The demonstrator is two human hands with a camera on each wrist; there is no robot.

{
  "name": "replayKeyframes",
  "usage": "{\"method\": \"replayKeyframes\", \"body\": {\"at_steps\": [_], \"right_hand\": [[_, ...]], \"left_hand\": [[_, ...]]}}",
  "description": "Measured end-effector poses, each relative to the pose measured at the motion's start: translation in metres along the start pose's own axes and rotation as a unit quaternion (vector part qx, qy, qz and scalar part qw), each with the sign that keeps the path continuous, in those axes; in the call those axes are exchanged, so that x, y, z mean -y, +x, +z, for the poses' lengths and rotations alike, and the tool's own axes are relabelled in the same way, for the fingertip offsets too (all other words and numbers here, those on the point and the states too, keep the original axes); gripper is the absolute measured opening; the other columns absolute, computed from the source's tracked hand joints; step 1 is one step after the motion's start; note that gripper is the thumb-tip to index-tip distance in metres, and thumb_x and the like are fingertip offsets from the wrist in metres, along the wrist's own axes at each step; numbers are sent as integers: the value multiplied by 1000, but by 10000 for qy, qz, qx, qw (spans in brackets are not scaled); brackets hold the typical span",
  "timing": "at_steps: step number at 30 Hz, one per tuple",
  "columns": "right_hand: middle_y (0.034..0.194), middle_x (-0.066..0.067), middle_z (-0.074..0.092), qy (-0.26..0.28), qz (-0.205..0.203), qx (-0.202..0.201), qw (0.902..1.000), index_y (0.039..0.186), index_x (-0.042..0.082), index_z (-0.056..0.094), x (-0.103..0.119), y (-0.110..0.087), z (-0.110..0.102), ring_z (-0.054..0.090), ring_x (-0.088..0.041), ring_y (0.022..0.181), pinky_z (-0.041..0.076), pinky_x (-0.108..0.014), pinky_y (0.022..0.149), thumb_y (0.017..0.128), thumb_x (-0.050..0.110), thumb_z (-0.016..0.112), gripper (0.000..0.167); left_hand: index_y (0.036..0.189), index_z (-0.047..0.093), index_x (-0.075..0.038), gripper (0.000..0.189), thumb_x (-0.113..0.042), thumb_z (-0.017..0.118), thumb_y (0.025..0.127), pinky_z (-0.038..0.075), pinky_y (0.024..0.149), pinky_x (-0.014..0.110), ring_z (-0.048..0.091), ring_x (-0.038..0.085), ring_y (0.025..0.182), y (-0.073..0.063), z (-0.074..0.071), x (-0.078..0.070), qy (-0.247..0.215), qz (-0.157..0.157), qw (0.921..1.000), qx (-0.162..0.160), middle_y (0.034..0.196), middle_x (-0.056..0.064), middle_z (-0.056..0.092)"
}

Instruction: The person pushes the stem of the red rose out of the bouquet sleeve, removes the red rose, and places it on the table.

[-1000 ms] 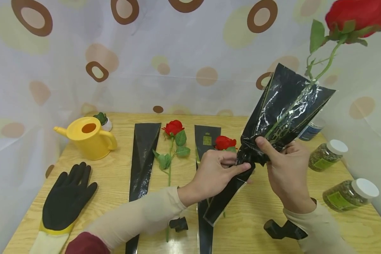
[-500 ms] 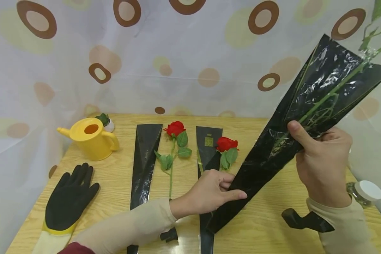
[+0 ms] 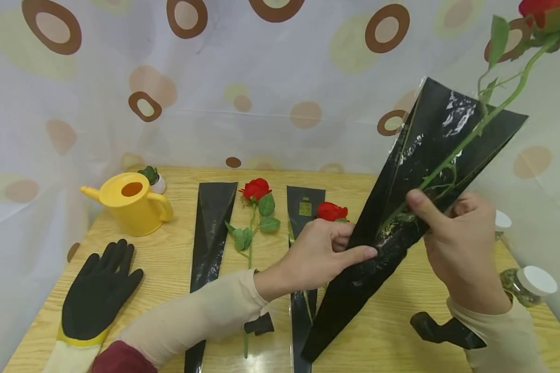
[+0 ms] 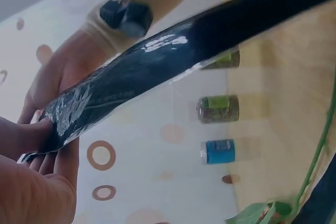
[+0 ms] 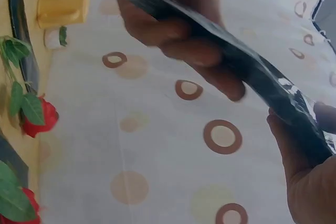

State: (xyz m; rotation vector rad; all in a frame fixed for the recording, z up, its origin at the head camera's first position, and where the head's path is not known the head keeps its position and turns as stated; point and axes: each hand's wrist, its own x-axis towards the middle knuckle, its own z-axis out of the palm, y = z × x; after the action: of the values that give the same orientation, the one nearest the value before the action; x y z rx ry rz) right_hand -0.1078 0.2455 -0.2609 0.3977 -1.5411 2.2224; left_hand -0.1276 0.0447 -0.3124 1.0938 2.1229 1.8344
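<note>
A black flower sleeve with a clear front [image 3: 350,305] is held tilted over the right half of the table in the head view. Inside it runs the green stem of a red rose [image 3: 548,13], whose bloom stands out past the sleeve's wide mouth and is cut by the frame edge. My right hand [image 3: 464,248] grips the sleeve's upper part, thumb on the clear front. Lower down, my left hand [image 3: 315,254] pinches the sleeve's left edge between thumb and fingers. In the left wrist view the sleeve [image 4: 152,72] stretches out from the hands toward the table.
Two more black sleeves [image 3: 210,233] [image 3: 305,197] and two roses [image 3: 255,189] [image 3: 332,211] lie on the table. At left are a yellow watering can [image 3: 133,202], a small potted plant [image 3: 154,178] and a black glove [image 3: 98,295]. White-capped jars [image 3: 532,282] stand at right.
The sleeve, bunched up between my hands a second ago, is now stretched out straight. Over the last half second my right hand came down and left, while my left hand moved up along the sleeve.
</note>
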Motion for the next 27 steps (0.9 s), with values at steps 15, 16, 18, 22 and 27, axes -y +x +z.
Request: {"method": "replayKeyframes", "body": {"at_steps": [15, 16, 18, 22, 27], "right_hand": [[100, -28, 66, 58, -141, -30, 9999, 113, -27, 56, 33, 21, -20, 69, -27, 77, 57, -29, 66, 90, -21, 56, 24], [94, -25, 67, -171, -150, -86, 9997, 110, -27, 57, 32, 20, -19, 65, -23, 67, 54, -23, 58, 88, -19, 59, 23], [80, -20, 66, -594, -112, -136, 9981, 105, -25, 60, 29, 15, -18, 53, -17, 49, 43, -17, 42, 86, -18, 64, 21], [74, -18, 68, -1082, -10, -119, 9941, 102, -24, 62, 22, 8, -17, 51, -12, 47, 40, -17, 41, 83, -15, 70, 22], [78, -19, 69, -878, 88, -247, 9958, 101, -25, 62, 16, 4, -18, 60, -12, 61, 51, -20, 58, 82, -17, 70, 22]], "left_hand": [[62, 21, -13, 61, -12, 74, 91, 22, 58, 21, 12, 10, 53, -18, 18, 1, -613, -783, 9883, 1154, 63, -4, 11], [62, 21, -12, 60, -12, 74, 91, 23, 57, 21, 12, 10, 53, -19, 19, 1, -584, -815, 9885, 1136, 63, -4, 11], [62, 21, -13, 60, -13, 74, 91, 23, 57, 20, 12, 10, 51, -20, 22, 2, -562, -808, 9895, 1061, 63, -4, 11], [60, 26, -12, 57, -15, 74, 91, 24, 55, 20, 13, 9, 48, -24, 26, 8, -551, -691, 9916, 940, 60, -6, 12], [61, 41, -11, 45, -14, 73, 92, 24, 54, 19, 15, 9, 47, -24, 28, 12, -509, -554, 9934, 868, 57, -7, 15]]}}
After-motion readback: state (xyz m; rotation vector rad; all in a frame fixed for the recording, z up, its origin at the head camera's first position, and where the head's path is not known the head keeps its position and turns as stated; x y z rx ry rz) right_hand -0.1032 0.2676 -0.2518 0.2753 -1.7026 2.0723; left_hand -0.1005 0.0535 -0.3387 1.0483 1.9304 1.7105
